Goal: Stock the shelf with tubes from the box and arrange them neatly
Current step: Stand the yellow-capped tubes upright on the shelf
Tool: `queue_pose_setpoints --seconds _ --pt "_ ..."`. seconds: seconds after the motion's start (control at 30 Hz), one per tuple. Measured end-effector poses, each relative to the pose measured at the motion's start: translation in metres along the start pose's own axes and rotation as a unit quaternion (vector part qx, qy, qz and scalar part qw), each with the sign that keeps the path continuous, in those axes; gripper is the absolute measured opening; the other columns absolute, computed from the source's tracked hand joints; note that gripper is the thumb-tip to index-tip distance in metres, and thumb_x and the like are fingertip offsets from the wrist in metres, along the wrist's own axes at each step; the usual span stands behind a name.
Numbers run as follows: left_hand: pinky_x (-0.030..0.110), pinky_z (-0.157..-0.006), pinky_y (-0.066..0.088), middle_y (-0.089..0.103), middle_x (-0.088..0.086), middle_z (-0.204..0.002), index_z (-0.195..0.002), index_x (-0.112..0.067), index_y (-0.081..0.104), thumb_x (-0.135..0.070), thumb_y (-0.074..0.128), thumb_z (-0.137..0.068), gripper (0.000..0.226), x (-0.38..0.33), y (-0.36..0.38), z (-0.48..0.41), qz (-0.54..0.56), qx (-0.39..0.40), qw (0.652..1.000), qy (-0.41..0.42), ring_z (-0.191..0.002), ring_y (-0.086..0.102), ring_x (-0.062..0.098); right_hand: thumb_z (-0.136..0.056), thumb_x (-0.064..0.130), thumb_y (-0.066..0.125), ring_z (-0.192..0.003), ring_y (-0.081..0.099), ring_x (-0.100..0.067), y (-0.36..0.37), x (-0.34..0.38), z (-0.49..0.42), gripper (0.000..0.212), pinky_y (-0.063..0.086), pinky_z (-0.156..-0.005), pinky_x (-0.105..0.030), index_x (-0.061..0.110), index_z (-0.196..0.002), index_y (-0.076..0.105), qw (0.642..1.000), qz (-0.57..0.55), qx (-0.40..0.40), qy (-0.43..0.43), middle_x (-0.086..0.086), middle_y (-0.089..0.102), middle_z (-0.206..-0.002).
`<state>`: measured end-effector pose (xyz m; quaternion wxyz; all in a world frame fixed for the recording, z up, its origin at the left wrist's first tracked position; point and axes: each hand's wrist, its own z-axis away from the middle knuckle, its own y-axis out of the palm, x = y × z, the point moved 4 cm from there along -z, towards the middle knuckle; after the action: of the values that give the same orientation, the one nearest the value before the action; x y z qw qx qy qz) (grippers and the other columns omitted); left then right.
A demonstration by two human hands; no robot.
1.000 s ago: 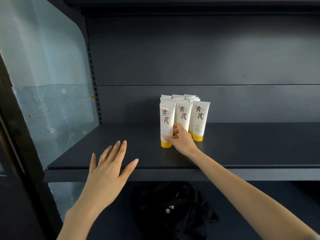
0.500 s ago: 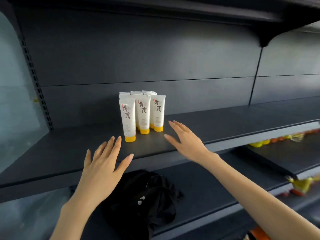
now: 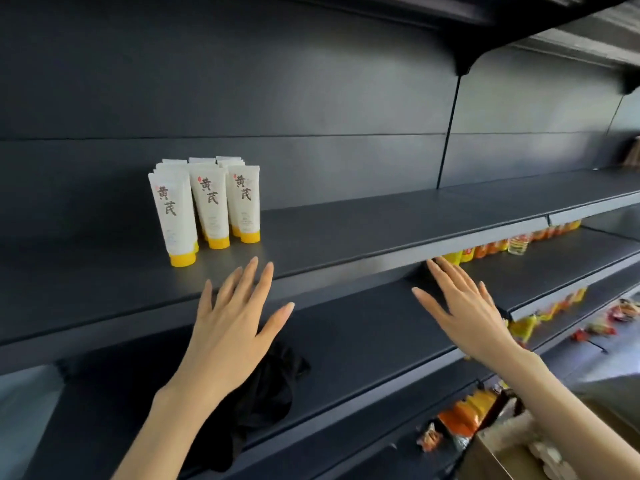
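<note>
Tubes (image 3: 207, 206) upright on shelf (image 3: 381, 223), yellow caps down; left hand (image 3: 230, 327) and right hand (image 3: 467, 313) flat-fingered, empty.

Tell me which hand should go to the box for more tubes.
Right. The right hand is empty and sits on the same side as the box, at the lower right. The left hand, also empty, hovers in front of the tubes on the shelf, farther from the box.

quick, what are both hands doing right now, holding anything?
Left hand: open, fingers spread, holding nothing, in front of the shelf edge.
Right hand: open, fingers straight, holding nothing.
</note>
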<state>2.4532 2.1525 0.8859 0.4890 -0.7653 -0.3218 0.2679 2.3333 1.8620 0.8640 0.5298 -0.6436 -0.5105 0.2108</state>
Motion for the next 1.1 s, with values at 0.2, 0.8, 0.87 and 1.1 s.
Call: queue_pose_setpoints --seconds 0.2,0.8,0.87,1.1 --pt "0.043 -0.118 0.003 -0.003 -0.004 -0.16 -0.151 -0.027 -0.005 -0.07 -0.013 -0.082 0.081 -0.075 0.033 -0.015 0.007 0.006 0.999 0.034 -0.147 0.001 0.014 -0.086 0.066 0.019 -0.148 0.0 -0.017 0.002 -0.1 0.028 0.076 0.003 -0.117 -0.046 0.03 -0.152 0.005 0.997 0.029 0.027 0.06 0.005 0.004 -0.16" --pt "0.046 -0.118 0.008 0.001 0.002 -0.161 -0.152 -0.022 0.001 -0.06 0.012 -0.089 0.074 -0.252 0.189 -0.042 0.005 0.174 0.981 0.087 -0.147 0.007 0.019 -0.091 0.064 0.022 -0.147 0.001 -0.022 0.024 -0.335 0.138 0.072 0.004 -0.115 -0.054 0.031 -0.152 0.005 0.962 0.056 0.133 0.231 0.002 0.003 -0.161" --pt "0.045 -0.118 0.007 0.001 0.001 -0.161 -0.152 -0.024 0.0 -0.06 0.013 -0.091 0.072 -0.264 0.207 -0.045 0.0 0.192 0.976 0.099 -0.147 0.006 0.018 -0.09 0.065 0.021 -0.148 0.001 -0.022 0.029 -0.352 0.154 0.073 0.004 -0.115 -0.053 0.03 -0.152 0.005 0.952 0.054 0.144 0.266 0.003 0.002 -0.161" --pt "0.045 -0.118 0.007 0.0 0.001 -0.161 -0.152 -0.024 0.001 -0.065 0.003 -0.083 0.08 -0.318 0.271 -0.071 0.017 0.284 0.945 0.164 -0.147 0.005 0.018 -0.09 0.066 0.017 -0.148 0.001 -0.023 0.063 -0.391 0.205 0.074 0.005 -0.116 -0.051 0.029 -0.152 0.002 0.902 0.046 0.188 0.385 0.001 0.0 -0.161"
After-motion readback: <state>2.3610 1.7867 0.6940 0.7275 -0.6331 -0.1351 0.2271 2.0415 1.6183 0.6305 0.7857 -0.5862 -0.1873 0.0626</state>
